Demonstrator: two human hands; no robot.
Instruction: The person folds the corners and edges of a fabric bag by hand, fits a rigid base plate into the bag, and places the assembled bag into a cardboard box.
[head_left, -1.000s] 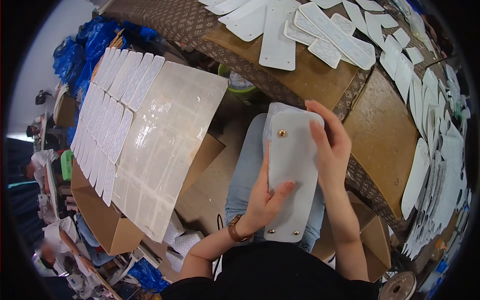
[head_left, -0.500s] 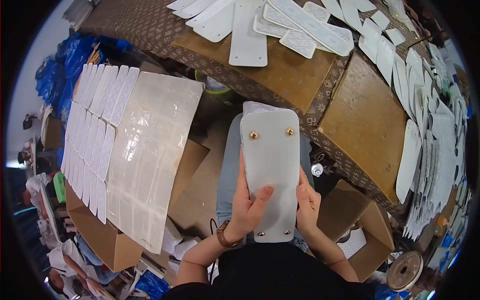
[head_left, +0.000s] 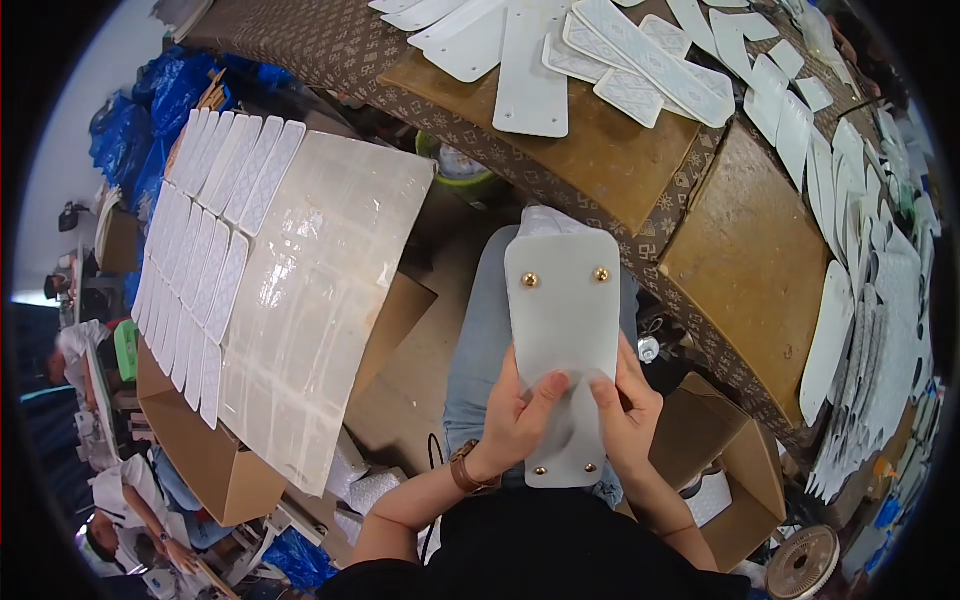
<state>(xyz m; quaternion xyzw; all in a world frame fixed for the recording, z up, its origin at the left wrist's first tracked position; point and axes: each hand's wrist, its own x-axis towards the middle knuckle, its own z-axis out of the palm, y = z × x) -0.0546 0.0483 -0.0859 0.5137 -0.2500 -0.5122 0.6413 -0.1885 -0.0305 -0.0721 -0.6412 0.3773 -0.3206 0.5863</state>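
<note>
A long white panel with rounded corners (head_left: 565,325) stands upright over the lap, its plain face toward me. Two brass-coloured studs sit near its top corners and two smaller ones near its bottom edge. My left hand (head_left: 522,415) grips its left side, thumb pressed on the face. On the right side my right hand (head_left: 626,405) holds it the same way, thumb on the face and fingers around the edge. Behind the panel's top, a clear-wrapped, patterned layer (head_left: 552,221) shows; the rest of it is hidden.
A sheet-covered board (head_left: 310,270) at left bears rows of white strips (head_left: 215,255). Brown boards (head_left: 755,285) and loose white pieces (head_left: 532,75) lie on the patterned table. Cardboard boxes (head_left: 755,475) flank the lap. A fan (head_left: 803,562) is lower right; people (head_left: 130,505) sit far left.
My right hand has come down from the panel's upper right corner to its lower right side. The upper right stud, earlier hidden, now shows. Both thumbs now press the lower face.
</note>
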